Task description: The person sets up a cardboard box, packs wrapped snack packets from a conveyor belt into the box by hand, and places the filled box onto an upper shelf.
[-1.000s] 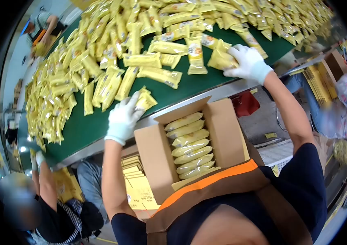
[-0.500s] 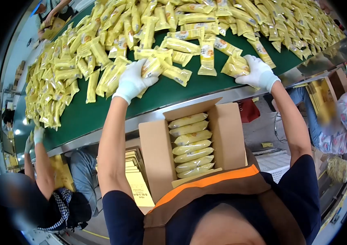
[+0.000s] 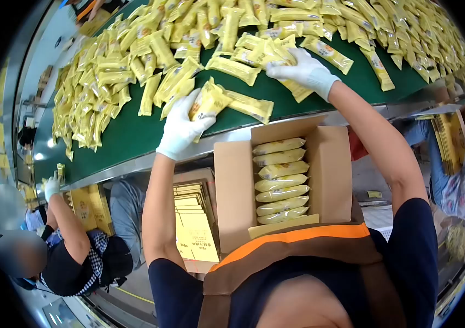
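Two gloved hands grip yellow packets above an open box

The left hand (image 3: 182, 128), in a white glove, is closed around a small bunch of yellow packets (image 3: 209, 101) near the metal edge (image 3: 145, 160) of the green counter (image 3: 134, 134). The fingers wrap the wrappers from the side, probably so that more than one can be held in a single grip; the exact number is hidden. Another packet (image 3: 249, 105) lies just beside that bunch.

The right hand (image 3: 304, 71), gloved too, reaches farther over the counter, its thumb and fingers clamped on more packets (image 3: 271, 56). The hands are apart, each with its own bunch, which seems to let both gather at once.

Beyond them, a loose heap (image 3: 189, 41) spreads over the counter, its packets pointing every way. The open box (image 3: 234, 191) stands between the person's body and the counter, apparently so that the reach is short. Its side flaps are folded outward, likely to leave the mouth unobstructed. Inside, a neat row of packets (image 3: 281, 183) lies one behind another, long sides together, an arrangement that probably saves room. Flattened yellow cartons (image 3: 194, 235) are stacked beside the box, seemingly for easy reach.
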The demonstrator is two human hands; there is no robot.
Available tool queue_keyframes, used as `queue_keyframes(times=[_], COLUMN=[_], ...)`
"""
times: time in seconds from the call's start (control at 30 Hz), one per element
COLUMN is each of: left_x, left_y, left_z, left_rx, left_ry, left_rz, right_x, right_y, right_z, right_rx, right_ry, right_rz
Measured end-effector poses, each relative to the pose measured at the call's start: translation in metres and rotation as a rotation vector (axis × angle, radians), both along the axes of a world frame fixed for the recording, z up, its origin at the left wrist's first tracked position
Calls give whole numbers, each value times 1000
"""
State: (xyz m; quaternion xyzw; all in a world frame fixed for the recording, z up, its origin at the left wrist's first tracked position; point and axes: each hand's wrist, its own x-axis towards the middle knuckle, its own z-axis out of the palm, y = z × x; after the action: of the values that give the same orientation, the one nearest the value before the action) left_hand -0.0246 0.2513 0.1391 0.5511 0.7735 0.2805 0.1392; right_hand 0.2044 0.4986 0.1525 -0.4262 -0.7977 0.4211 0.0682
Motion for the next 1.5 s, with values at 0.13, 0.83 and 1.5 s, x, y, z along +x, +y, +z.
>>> queue_keyframes(times=[0.13, 0.83, 1.5], left_x=[-16, 28, 10], left_y=[10, -2, 0], left_z=[0, 8, 3], left_rx=[-52, -123, -543], left_ry=[-328, 490, 324], left_rz=[63, 206, 335], right_x=[12, 118, 119], right_y=[16, 18, 18], right_z=[-1, 3, 3], right_rx=[-259, 818, 751], right_ry=[101, -464, -473], right_rz=[176, 306, 281])
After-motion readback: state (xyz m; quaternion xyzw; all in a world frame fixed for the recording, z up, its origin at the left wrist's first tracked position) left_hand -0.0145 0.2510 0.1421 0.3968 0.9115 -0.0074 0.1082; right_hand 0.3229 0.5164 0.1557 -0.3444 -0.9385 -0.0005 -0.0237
